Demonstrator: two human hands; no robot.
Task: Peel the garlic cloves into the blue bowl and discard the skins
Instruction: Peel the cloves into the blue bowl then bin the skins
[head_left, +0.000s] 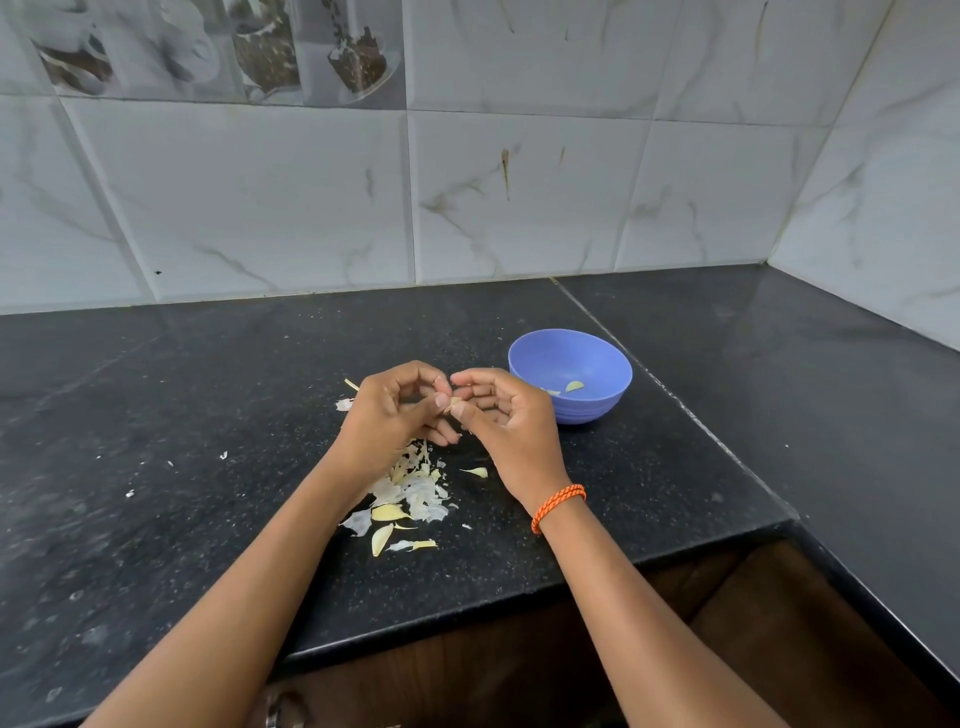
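At the centre of the frame we find both hands raised just above the black counter (208, 415), fingertips meeting. The left hand (387, 410) has its fingers curled, thumb and forefinger pinching a small garlic clove (453, 403). The right hand (501, 415), fingers likewise curled, pinches the same clove from the opposite side. We see only a sliver of the clove between the thumbs; whether it is fully peeled we cannot tell. An orange cord bracelet (558, 506) sits on the right wrist.

Just to the right of the hands, right of centre, the blue bowl (597, 410) stands upright on the counter. We note one peeled clove (574, 386) in it, and a pale scrap beside that which we cannot identify.

Below the hands, between the forearms, a heap of garlic skins (415, 491) lies on the counter, with yellowish pieces at its lower edge. Stray flakes lie left of the heap and one just behind the left hand.

A marble-patterned tiled wall (519, 197) fills the upper frame.
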